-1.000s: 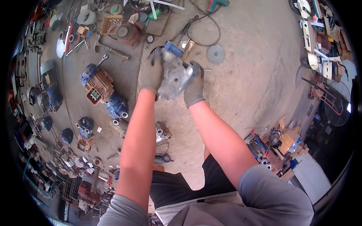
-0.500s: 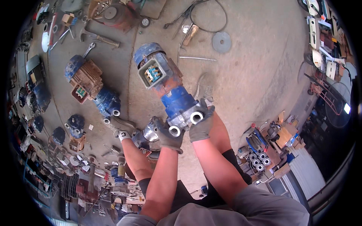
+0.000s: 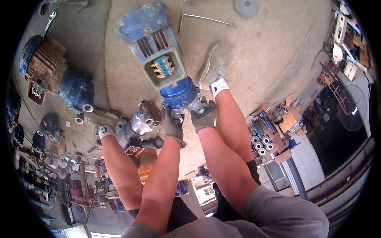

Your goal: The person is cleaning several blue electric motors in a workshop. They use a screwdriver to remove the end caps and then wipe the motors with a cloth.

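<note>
A blue, worn electric motor (image 3: 147, 27) lies lengthwise in front of me, its cooling fins dusty. Its square terminal box (image 3: 163, 68) has no lid, and brass studs on a turquoise block show inside. A bright blue gearbox housing (image 3: 180, 94) forms its near end, with grey metal lugs. My left hand (image 3: 173, 127), in a grey glove, is closed on the lug at the left. Fingers of my gloved right hand (image 3: 204, 116) wrap round the right lug. Whether the motor touches the floor, I cannot tell.
At left sits a second, rusty geared motor (image 3: 45, 65), an adjustable wrench (image 3: 49, 23) behind it. A silver-ended gear unit (image 3: 145, 119) stands beside my left hand. Farther off lie a T-handle bar (image 3: 206, 19) and a grey disc (image 3: 247, 6). Metal rings (image 3: 262, 146) are grouped at right.
The motor has tipped, so its terminal box faces up more and the round lug openings are mostly out of sight. Both hands keep hold of the lugs. The view has shifted too.
</note>
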A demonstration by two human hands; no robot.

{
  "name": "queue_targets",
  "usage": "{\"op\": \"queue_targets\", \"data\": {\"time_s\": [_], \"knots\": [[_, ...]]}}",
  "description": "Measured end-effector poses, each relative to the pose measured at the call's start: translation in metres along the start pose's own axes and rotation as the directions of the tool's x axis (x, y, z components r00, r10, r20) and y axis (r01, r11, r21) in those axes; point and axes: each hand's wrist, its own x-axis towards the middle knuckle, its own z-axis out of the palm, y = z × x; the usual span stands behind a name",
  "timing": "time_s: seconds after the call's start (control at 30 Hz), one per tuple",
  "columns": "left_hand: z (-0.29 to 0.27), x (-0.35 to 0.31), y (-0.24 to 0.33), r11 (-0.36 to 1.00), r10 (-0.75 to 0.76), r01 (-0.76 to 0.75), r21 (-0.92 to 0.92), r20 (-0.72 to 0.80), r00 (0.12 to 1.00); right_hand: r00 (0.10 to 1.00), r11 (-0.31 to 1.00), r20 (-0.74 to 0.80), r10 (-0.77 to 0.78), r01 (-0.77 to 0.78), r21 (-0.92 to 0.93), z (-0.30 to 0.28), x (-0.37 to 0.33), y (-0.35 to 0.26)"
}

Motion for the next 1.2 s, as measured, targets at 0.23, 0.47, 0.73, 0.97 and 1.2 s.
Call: {"op": "queue_targets", "data": {"time_s": [0.23,0.47,0.73,0.97,1.2], "knots": [[0.009,-0.084,0.060,0.913,-0.211,0.134,0.386,0.166,0.963,0.987,0.970,-0.118,-0.113,0.084,-0.229,0.008,0.035,-0.006],[-0.023,-0.227,0.129,0.774,-0.180,-0.093,0.626,0.359,0.916,0.902,0.404,0.171,-0.396,0.338,-0.850,0.077,-0.037,0.010],[0.018,-0.205,0.149,0.615,-0.474,-0.164,0.771,0.529,0.704,0.947,0.355,0.300,0.113,0.244,-0.903,0.213,-0.221,0.103],[-0.003,-0.214,0.209,0.741,-0.408,-0.131,0.658,0.597,0.691,0.952,0.551,0.169,0.257,-0.001,-0.834,0.242,-0.240,0.178],[-0.027,-0.240,0.283,0.695,-0.151,-0.463,0.551,0.741,0.655,0.871,0.490,-0.195,0.452,-0.425,-0.761,0.251,-0.175,0.170]]}}
